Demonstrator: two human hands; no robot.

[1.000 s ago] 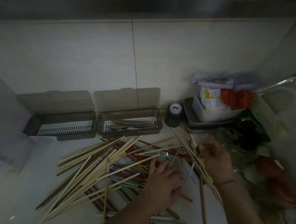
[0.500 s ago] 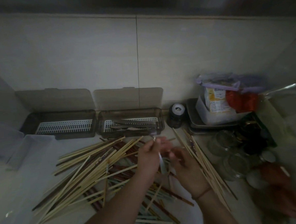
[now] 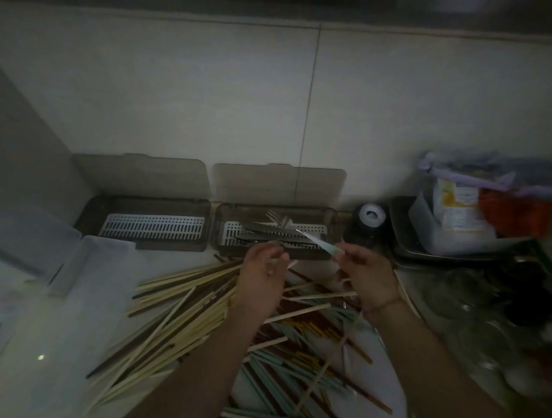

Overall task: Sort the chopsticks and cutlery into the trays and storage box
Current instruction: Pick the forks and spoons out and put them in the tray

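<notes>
A pile of chopsticks, pale wood, dark brown and light green, covers the counter in front of me. Against the wall stand two brown trays with raised lids. The left tray shows only its white grid. The right tray holds forks and knives. My right hand grips a knife by its pale green handle, with the blade pointing up-left over the right tray's front. My left hand hovers beside it at the tray's front edge, fingers loosely apart and holding nothing. A clear storage box sits at the left.
A black jar with a white lid stands right of the trays. Beyond it, a metal tray carries a plastic tub with packets. Glass jars and dark clutter crowd the right side. The tiled wall rises just behind the trays.
Both hands have lifted from the chopstick pile and moved up to the right tray. The utensil that sat between both hands half a second ago is now in my right hand alone.
</notes>
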